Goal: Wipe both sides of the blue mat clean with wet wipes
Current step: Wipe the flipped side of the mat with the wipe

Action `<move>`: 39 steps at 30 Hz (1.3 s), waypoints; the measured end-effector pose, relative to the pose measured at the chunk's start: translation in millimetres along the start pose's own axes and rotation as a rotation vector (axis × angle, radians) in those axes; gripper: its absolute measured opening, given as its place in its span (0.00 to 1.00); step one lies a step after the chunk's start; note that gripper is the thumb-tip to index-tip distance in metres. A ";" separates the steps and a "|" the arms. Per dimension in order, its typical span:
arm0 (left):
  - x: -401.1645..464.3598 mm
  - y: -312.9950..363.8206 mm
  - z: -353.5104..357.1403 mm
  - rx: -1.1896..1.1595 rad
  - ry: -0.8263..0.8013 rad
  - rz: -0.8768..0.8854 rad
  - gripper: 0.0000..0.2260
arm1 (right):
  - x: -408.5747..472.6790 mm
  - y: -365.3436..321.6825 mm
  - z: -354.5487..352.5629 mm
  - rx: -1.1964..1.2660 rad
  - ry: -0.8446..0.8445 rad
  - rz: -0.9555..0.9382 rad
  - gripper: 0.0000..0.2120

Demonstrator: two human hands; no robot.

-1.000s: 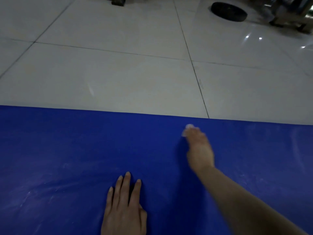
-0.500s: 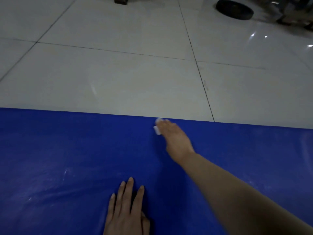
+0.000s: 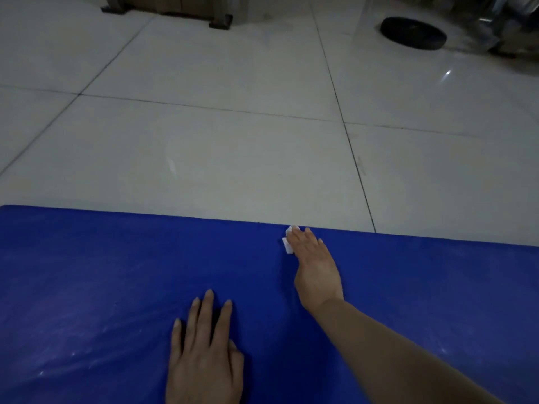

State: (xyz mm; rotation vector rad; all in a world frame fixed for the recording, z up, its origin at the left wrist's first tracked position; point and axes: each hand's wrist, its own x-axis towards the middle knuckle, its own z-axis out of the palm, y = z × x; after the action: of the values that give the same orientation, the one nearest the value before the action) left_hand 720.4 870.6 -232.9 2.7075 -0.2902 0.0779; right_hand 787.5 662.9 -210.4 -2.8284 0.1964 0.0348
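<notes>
The pale tiled floor (image 3: 233, 147) fills the upper half. The blue mat (image 3: 87, 287) lies flat across the lower half, its far edge running from nine to three o'clock. The right hand (image 3: 316, 269) reaches toward twelve o'clock, fingers straight, pressing a white wipe (image 3: 288, 243) onto the mat at its far edge. The left hand (image 3: 204, 357) rests flat at six o'clock, fingers straight and slightly spread. A black disc (image 3: 412, 33) sits at one o'clock.

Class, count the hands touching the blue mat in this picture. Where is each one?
2. The left hand rests flat near the blue mat's near edge; the right hand presses a small white wet wipe near the far edge.
</notes>
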 end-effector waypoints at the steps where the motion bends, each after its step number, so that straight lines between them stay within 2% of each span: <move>1: 1.8 -0.4 -0.2 0.001 0.007 0.001 0.28 | 2.6 -7.5 0.8 -0.034 0.026 0.028 0.36; 5: 4.6 -0.5 2.6 0.019 -0.007 -0.003 0.28 | 17.3 -42.9 5.6 -0.142 -0.016 -0.050 0.33; 8: 6.1 0.5 -0.4 0.013 -0.003 0.000 0.29 | 17.2 -11.3 -12.1 -0.253 -0.036 -0.098 0.34; 10: 7.1 0.1 0.7 0.010 -0.010 0.001 0.29 | 11.4 37.4 -29.5 -0.245 0.018 0.030 0.33; 12: 7.4 -0.8 3.1 0.013 -0.018 0.009 0.30 | 4.4 82.9 -43.0 -0.239 0.109 0.243 0.30; 14: 8.1 -2.9 5.1 0.018 -0.022 0.007 0.30 | 5.8 88.0 -45.2 -0.228 0.131 0.348 0.28; 18: 8.3 -2.1 4.2 0.039 -0.039 0.008 0.30 | 10.7 27.5 -19.0 -0.161 -0.023 0.095 0.33; 20: 9.2 -0.8 1.9 0.056 -0.055 0.001 0.29 | 7.0 29.2 -20.1 -0.215 -0.041 0.007 0.35; 22: 9.7 -0.2 0.2 0.061 -0.052 0.005 0.28 | 2.9 66.6 -32.6 -0.264 -0.043 0.055 0.36; 24: 8.9 0.9 -1.3 0.047 -0.051 0.002 0.28 | -3.8 97.3 -47.9 -0.225 0.001 0.223 0.35; 26: 9.0 0.9 -2.8 0.046 -0.077 -0.004 0.27 | -6.4 97.0 -48.3 -0.180 0.051 0.293 0.35; 29: 7.6 1.9 -4.3 0.075 -0.097 -0.004 0.28 | -11.2 40.0 -21.5 -0.221 -0.021 0.103 0.33; 31: 7.6 3.0 -5.5 0.085 -0.097 -0.007 0.28 | -18.4 20.2 -0.4 -0.111 0.043 -0.084 0.37; 32: 7.3 3.1 -5.9 0.091 -0.104 -0.007 0.28 | -22.6 23.3 0.2 -0.087 0.071 -0.106 0.39; 35: 7.2 0.2 -5.9 0.133 -0.123 0.016 0.27 | -30.8 75.9 -24.0 -0.032 0.129 0.103 0.39; 37: 7.8 -1.4 -5.4 0.152 -0.134 0.024 0.27 | -34.5 111.1 -49.3 -0.082 0.162 0.324 0.36; 39: 7.8 -3.2 -4.2 0.153 -0.132 0.015 0.26 | -31.7 115.5 -56.5 -0.103 0.193 0.455 0.31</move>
State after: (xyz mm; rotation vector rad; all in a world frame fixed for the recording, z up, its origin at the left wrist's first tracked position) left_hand 728.7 873.7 -229.6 2.8677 -0.3564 -0.0779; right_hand 740.2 541.0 -189.6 -2.8224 0.8993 -0.1332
